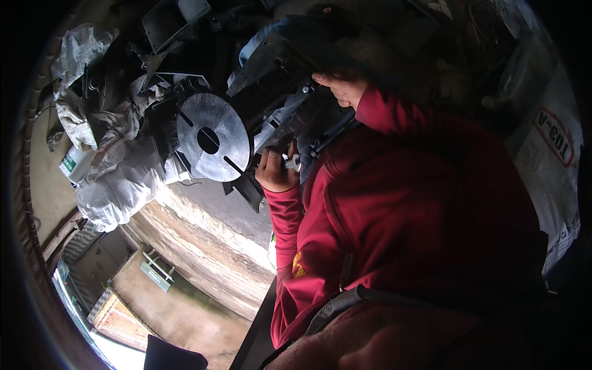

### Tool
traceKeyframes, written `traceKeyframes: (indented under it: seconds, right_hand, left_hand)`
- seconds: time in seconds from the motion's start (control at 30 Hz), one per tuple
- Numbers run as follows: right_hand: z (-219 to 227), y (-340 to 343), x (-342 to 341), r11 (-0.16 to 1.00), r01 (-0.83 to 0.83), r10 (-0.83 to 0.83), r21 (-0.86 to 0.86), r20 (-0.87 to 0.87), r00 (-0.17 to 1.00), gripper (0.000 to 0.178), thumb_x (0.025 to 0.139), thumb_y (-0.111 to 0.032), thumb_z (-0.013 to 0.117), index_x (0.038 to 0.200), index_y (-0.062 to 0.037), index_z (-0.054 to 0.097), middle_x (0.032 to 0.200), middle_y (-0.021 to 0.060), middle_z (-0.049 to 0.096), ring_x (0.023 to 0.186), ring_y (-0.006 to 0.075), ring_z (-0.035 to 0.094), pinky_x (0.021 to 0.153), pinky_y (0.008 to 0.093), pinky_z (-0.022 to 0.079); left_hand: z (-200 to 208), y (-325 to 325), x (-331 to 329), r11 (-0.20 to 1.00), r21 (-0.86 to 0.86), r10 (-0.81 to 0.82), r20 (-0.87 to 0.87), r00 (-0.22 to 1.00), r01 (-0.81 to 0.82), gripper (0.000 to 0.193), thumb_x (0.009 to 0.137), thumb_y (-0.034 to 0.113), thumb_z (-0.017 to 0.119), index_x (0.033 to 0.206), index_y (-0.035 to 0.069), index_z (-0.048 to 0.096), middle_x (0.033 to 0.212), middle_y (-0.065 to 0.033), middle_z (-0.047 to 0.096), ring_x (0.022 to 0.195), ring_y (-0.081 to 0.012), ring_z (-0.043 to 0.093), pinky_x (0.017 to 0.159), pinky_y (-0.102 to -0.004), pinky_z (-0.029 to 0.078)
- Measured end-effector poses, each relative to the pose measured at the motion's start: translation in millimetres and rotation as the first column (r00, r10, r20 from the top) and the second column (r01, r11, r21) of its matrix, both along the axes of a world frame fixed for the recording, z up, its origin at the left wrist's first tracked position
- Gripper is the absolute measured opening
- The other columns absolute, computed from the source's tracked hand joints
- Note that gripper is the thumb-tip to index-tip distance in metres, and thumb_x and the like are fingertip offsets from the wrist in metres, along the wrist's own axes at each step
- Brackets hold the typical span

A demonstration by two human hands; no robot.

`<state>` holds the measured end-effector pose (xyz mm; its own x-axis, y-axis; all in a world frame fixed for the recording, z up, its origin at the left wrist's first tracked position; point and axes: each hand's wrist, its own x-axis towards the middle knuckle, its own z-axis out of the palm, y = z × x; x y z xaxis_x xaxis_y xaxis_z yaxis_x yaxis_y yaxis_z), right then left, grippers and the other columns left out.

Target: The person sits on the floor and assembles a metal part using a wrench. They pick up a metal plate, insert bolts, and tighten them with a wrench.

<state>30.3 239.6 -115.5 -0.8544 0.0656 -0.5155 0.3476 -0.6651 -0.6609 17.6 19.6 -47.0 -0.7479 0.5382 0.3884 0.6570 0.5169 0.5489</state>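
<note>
My left hand (275, 171) is closed around a small metal tool or part (292, 163), held against the dark machine body (290, 80) just right of a round grey metal disc (213, 137) with a centre hole and slots. My right hand (342, 85) rests higher up on the machine housing, fingers curled over its dark edge. Both arms wear red sleeves. What lies under the right hand's fingers is hidden in shadow.
White and grey sacks (120, 179) and crumpled plastic lie left of the disc, with a white bottle (75, 163) beside them. A white printed sack (552, 154) hangs at the right. A pale stone ledge (203, 234) runs below the machine.
</note>
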Motion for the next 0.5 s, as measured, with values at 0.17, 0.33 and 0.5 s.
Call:
traceKeyframes:
  seconds: [0.17,0.33,0.5]
  right_hand:
    - [3.3,3.0,3.2,0.999,-0.04,0.039,-0.034,-0.025,0.999,0.039,0.079,-0.04,0.074,0.07,-0.0113,0.048,0.051,-0.0057,0.031,0.039,0.0045,0.026,0.038,0.0232,0.021]
    - [-4.7,4.2,6.3,1.0,-0.006,0.004,-0.029,-0.047,0.999,0.033,0.083,-0.036,0.069,0.075,-0.009,0.053,0.051,-0.004,0.036,0.038,0.0057,0.029,0.037,0.0228,0.023]
    - [-3.2,3.6,10.2,1.0,-0.017,0.016,-0.008,-0.033,0.999,0.029,0.087,-0.035,0.065,0.086,-0.0058,0.06,0.056,0.0007,0.047,0.042,0.0073,0.037,0.038,0.0212,0.024]
  left_hand:
    - [-2.9,45.2,-9.1,0.995,-0.04,0.088,-0.131,0.987,-0.094,0.026,0.078,0.01,0.071,0.104,0.011,0.068,0.083,-0.0093,0.067,0.065,-0.024,0.066,0.052,-0.0317,0.05]
    - [-12.3,73.2,-25.4,0.988,-0.089,0.097,-0.293,0.951,-0.128,0.029,0.077,0.019,0.072,0.105,0.019,0.068,0.077,-0.0056,0.065,0.053,-0.0241,0.062,0.044,-0.0342,0.046]
    - [-22.4,74.4,-26.0,0.994,-0.04,0.088,-0.274,0.958,-0.103,0.022,0.077,0.018,0.072,0.099,0.016,0.066,0.078,-0.0063,0.066,0.056,-0.0241,0.064,0.045,-0.0337,0.047]
